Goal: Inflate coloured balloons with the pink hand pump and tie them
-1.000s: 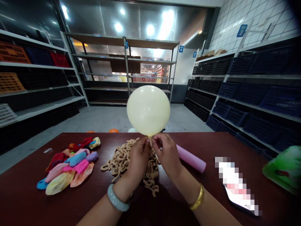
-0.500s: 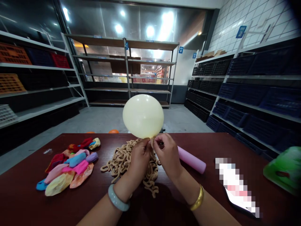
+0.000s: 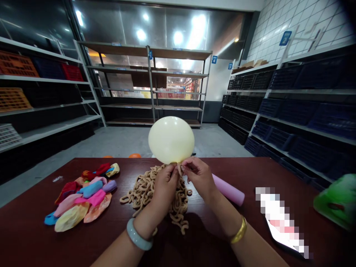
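Pinching a pale balloon (image 3: 171,140) by its neck
My left hand (image 3: 166,181) and right hand (image 3: 198,176) grip it closely (brown cord (image 3: 144,187) heaped just below).

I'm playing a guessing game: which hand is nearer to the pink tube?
Right. The right hand is just left of the pink tube; the left hand is farther left, past the right hand.

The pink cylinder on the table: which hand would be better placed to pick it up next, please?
Probably the right hand: it is nearer the pink cylinder, while the left hand is over the brown pile. Both are at the base of the balloon.
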Available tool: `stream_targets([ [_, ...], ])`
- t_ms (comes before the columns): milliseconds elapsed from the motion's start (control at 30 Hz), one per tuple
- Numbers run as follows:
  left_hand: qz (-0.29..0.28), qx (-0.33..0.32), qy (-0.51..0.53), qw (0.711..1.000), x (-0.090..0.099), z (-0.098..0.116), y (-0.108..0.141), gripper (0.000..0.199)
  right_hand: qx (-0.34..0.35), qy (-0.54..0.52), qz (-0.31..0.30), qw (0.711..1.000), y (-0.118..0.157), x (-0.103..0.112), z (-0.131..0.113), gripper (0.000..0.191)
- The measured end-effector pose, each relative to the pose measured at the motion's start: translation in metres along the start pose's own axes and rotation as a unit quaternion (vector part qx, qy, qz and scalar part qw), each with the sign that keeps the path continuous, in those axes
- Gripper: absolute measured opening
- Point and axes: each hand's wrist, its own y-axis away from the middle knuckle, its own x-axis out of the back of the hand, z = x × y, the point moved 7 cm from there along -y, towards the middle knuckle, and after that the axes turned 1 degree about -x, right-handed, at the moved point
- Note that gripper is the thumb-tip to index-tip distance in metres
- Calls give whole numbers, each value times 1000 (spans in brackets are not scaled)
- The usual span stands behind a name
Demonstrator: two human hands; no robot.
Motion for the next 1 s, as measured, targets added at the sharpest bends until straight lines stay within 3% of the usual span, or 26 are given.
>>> stream_targets([
  [133,-23,-5,15,1000,-3,-3,2,21,-70,-81,-2,994,-1,-2,16,9],
  [267,-40,-14,13,999,-4,0,2,22,-76,-92,9,993,-1,-1,17,12],
  [467,-30,-12,0,999,-3,2,2,23,-22,6,34,999,-1,4,-2,6],
  [600,-16,31,47,998,-4,-2,4,23,-23,50,27,998,1,0,-5,7],
  [700,-14,62,130,990,-7,-1,6,23,-76,-34,34,996,6,-4,3,11],
  [833,3,79,177,981,-8,-1,8,26,-164,-219,19,962,12,-16,15,17],
  [900,5,82,183,980,-8,-3,8,25,-177,-238,15,955,11,-18,16,20],
  [1000,8,78,158,984,-5,-6,7,23,-162,-189,30,968,9,-12,12,17],
])
